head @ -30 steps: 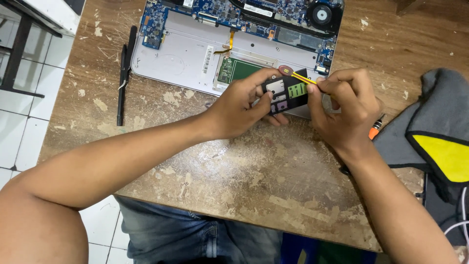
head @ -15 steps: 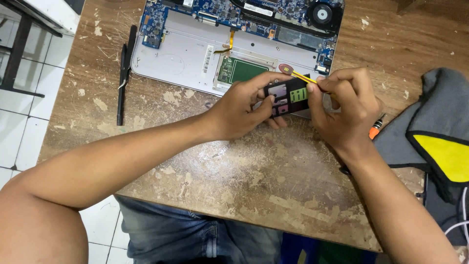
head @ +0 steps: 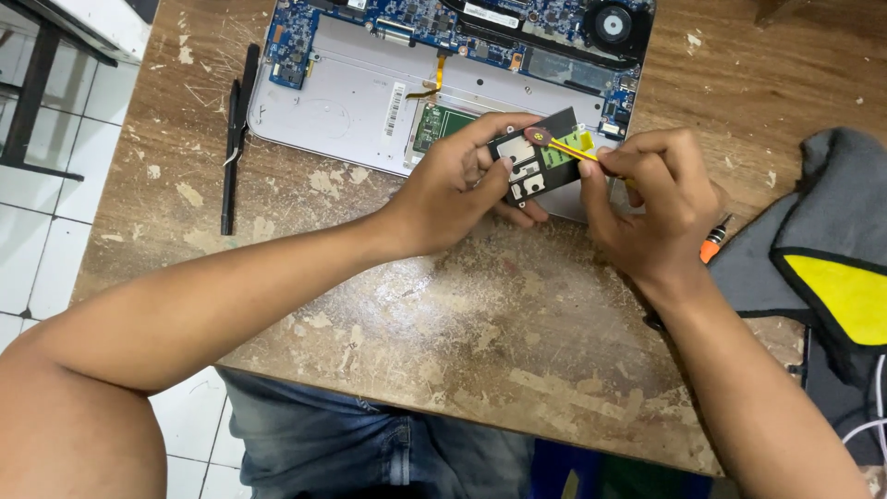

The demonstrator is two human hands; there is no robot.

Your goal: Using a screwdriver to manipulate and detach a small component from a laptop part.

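Note:
My left hand point(head: 462, 189) grips a small black rectangular laptop part point(head: 539, 162) with white stickers and a green patch, held just above the table. My right hand point(head: 656, 199) pinches a thin yellow strip point(head: 571, 148) with a dark red end that lies across the top of the black part. Behind both hands lies an opened silver laptop point(head: 351, 102) with its blue circuit board point(head: 407, 18) and round fan point(head: 613, 23) exposed. Part of the laptop's front edge is hidden by my hands.
A worn wooden table point(head: 434, 314) carries everything. Black tweezers and a thin black tool point(head: 236, 129) lie left of the laptop. An orange-tipped screwdriver point(head: 711, 242) sits right of my right hand. A grey, black and yellow bag point(head: 822, 249) covers the right edge. White floor tiles lie to the left.
The black part has been turned and tilted in my left hand, and the yellow strip in my right hand now rests across its top corner. Both hands stayed in place.

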